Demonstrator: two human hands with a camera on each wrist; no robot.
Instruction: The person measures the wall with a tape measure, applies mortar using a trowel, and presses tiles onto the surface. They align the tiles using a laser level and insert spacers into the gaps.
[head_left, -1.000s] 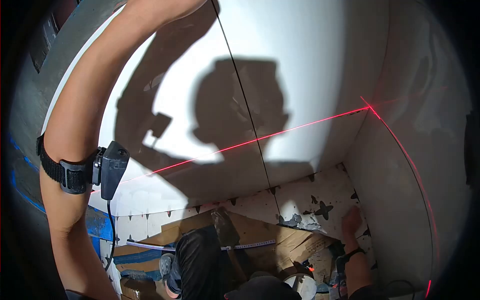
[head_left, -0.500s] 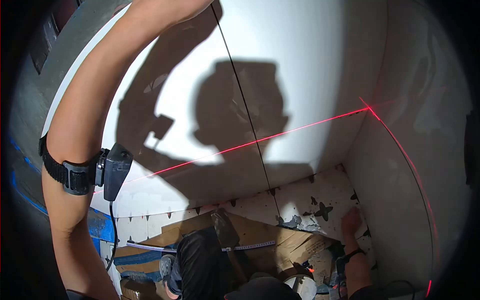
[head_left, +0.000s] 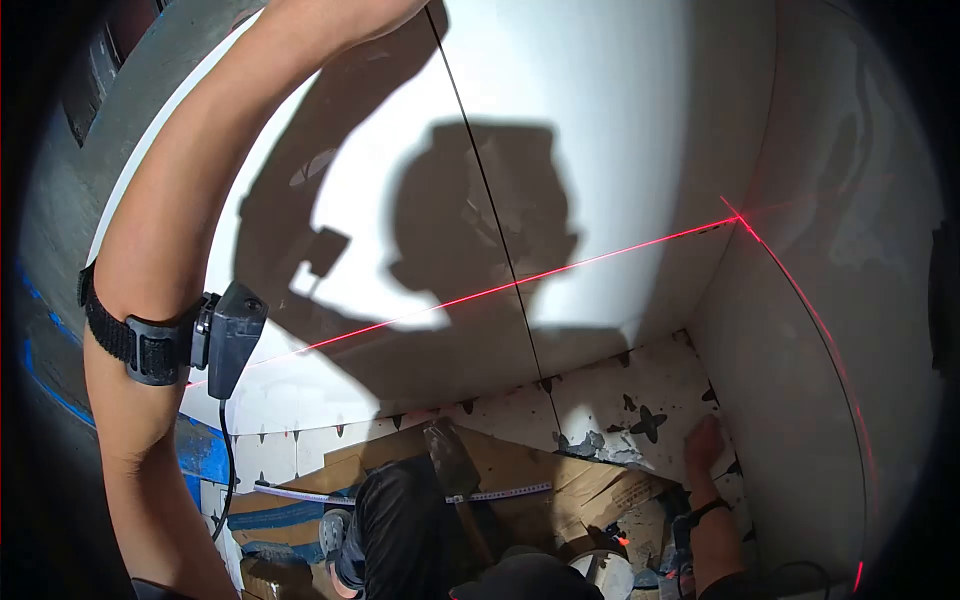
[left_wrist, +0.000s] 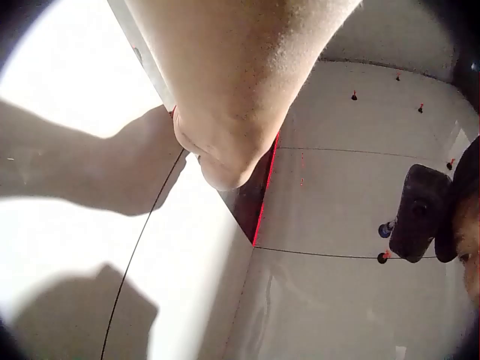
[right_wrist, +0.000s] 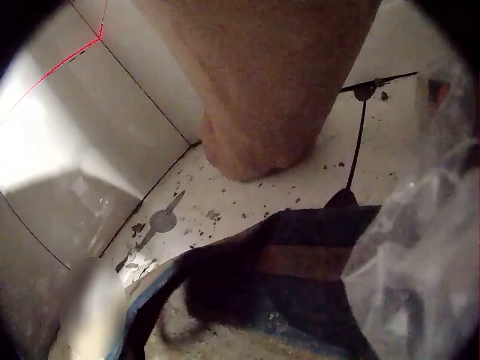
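My left arm reaches up across the head view. The left hand (left_wrist: 223, 166) lies at the upper edge of the large white wall tile (left_wrist: 199, 255) in the left wrist view, its fingers hidden behind the wrist. In the head view only the heel of that hand shows at the top border. Low on the right, my right hand (head_left: 704, 440) rests on the white floor tiles (head_left: 665, 370) close to the side wall. From the right wrist camera this hand (right_wrist: 259, 154) shows from behind, and I cannot tell how its fingers lie.
A red laser line (head_left: 620, 252) crosses the wall tiles and bends at the corner. Cardboard (head_left: 520, 460) covers part of the floor, with a measuring tape (head_left: 515, 490) over it. A round white container (head_left: 605, 572) stands near the front. Clear plastic (right_wrist: 420, 262) lies near my right wrist.
The left forearm has shifted very slightly to the right since a second ago. My right hand stays at the same spot on the floor.
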